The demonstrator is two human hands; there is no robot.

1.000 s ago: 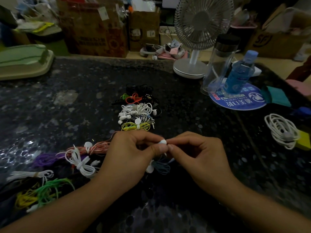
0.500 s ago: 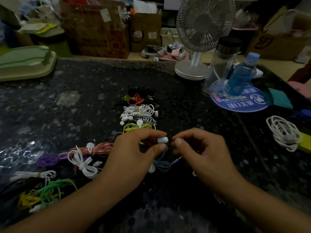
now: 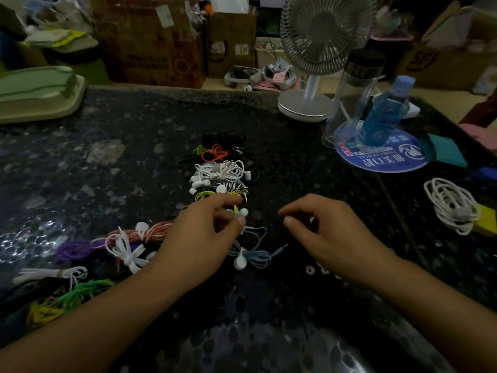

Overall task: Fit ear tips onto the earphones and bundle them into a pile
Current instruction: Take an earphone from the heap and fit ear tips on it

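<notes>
— Where is the earphone being worked on?

— The left hand pinches a white earbud with a pale blue cord between thumb and fingertips, just above the dark speckled stone bench. Its cord drops to a small light blue coil lying on the bench between the two hands, with the second white bud at its near end.

— And the right hand's grip?

— The right hand is apart from the bud, fingers curled inward, thumb tip close to the forefinger. Whether it holds a tip I cannot tell.

— Any loose tips?

— A few small white ring-shaped ear tips lie on the bench just beside the right wrist.

— The pile?

— A row of bundled earphones in white, yellow, orange and black sits just beyond the left hand. More coiled sets in pink, purple, white and green lie to the left of the left forearm.

— What else?

— A white desk fan, a clear bottle with a black cap, a blue plastic bottle and a coiled white cable stand or lie at the right.
</notes>
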